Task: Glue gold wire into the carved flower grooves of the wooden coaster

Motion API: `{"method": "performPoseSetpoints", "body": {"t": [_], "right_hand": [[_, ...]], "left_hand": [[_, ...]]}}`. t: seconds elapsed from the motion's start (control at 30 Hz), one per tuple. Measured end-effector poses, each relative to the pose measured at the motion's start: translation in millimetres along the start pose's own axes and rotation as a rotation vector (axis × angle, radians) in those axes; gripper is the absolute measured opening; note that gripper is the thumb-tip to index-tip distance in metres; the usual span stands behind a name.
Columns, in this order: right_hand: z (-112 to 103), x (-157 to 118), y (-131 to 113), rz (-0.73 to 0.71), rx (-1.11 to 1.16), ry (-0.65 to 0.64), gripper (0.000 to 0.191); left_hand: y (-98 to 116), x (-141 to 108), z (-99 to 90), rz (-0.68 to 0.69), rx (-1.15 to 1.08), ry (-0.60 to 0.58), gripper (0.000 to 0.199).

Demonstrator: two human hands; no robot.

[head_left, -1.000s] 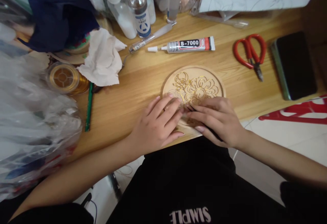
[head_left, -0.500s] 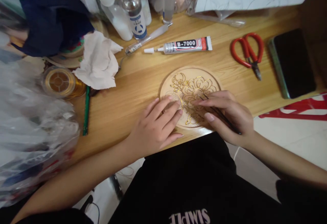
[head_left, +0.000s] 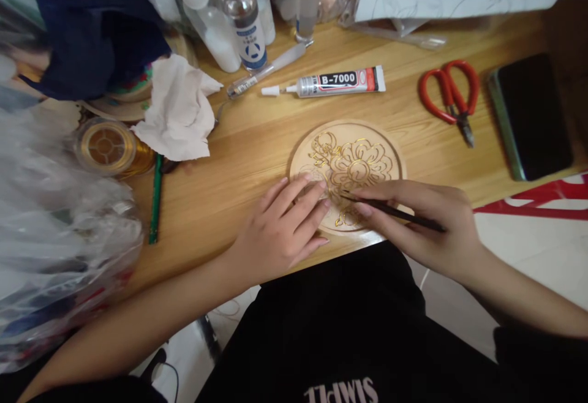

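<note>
A round wooden plate (head_left: 301,149) lies at the table's front edge, with a flower outlined in gold wire (head_left: 361,167) on it. My left hand (head_left: 285,225) rests on the plate's left side, fingers spread and lying flat. My right hand (head_left: 427,219) pinches dark tweezers (head_left: 399,210) between thumb and fingers. Their tips point left and meet the design just below the big flower. Whether anything sits between the tips is too small to tell.
Behind the plate lies a glue tube (head_left: 342,81). Red-handled pliers (head_left: 448,94) and a phone (head_left: 530,118) are at the right. Bottles (head_left: 248,26), crumpled tissue (head_left: 177,109), a wire spool (head_left: 110,146), a green pencil (head_left: 156,201) and plastic bags (head_left: 59,219) stand or lie back and left.
My right hand has shifted slightly right and down and turned. The tweezers, earlier apart at the tips over the flower's centre, now look closed and lie lower. My left hand has stayed in place.
</note>
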State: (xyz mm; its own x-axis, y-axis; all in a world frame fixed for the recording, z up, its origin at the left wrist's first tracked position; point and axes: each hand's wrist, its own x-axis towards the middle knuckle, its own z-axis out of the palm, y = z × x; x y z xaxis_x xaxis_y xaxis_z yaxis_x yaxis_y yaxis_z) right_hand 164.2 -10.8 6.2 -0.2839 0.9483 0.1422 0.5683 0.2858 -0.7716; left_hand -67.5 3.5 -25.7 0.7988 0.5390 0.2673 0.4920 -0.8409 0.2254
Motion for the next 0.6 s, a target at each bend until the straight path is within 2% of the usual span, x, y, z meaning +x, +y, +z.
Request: {"method": "performPoseSetpoints", "body": {"t": [0.17, 0.6], "right_hand": [[4, 9, 1, -0.105, -0.008, -0.037, 0.016], [-1, 20, 6, -0.152, -0.038, -0.119, 0.019]], "left_hand": [[0, 0, 1.0, -0.012, 0.001, 0.017, 0.04], [1, -1, 2.6, -0.04, -0.009, 0.052, 0.035]]}}
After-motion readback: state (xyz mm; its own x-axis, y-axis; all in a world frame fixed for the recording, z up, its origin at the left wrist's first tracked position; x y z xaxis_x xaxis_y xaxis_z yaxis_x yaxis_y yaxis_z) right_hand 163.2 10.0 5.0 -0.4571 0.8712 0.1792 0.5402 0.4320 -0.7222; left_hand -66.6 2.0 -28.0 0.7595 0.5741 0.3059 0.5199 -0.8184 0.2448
